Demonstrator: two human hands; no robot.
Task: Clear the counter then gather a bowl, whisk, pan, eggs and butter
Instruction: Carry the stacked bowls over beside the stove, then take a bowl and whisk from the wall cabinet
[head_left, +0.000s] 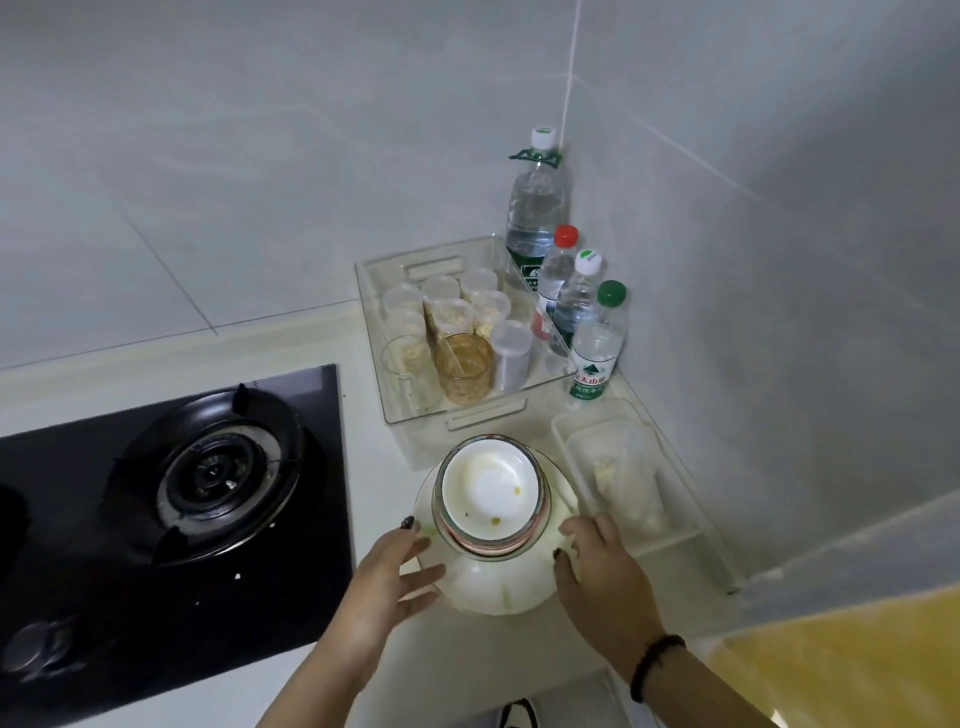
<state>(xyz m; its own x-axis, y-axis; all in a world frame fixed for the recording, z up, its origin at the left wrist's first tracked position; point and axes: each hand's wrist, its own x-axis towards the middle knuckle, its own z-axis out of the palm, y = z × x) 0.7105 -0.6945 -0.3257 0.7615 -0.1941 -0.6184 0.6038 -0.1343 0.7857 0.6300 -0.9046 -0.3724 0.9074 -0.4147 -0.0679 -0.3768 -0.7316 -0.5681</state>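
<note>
A stack of dirty dishes stands on the pale counter (374, 415) in front of me: a large white bowl (498, 587) at the bottom, a glass bowl (540, 514) inside it, and a small white bowl (488, 486) with food specks on top. My left hand (400, 566) presses the large bowl's left side with fingers spread. On the bowl's right rim rests my right hand (597, 561), gripping it, a dark bead bracelet on its wrist. No whisk, pan, eggs or butter are visible.
A black gas hob (208, 478) lies to the left. Behind the stack a clear bin (441, 265) holds several cups and jars, with several water bottles (597, 343) in the tiled corner. A lidded plastic container (618, 467) sits to the right.
</note>
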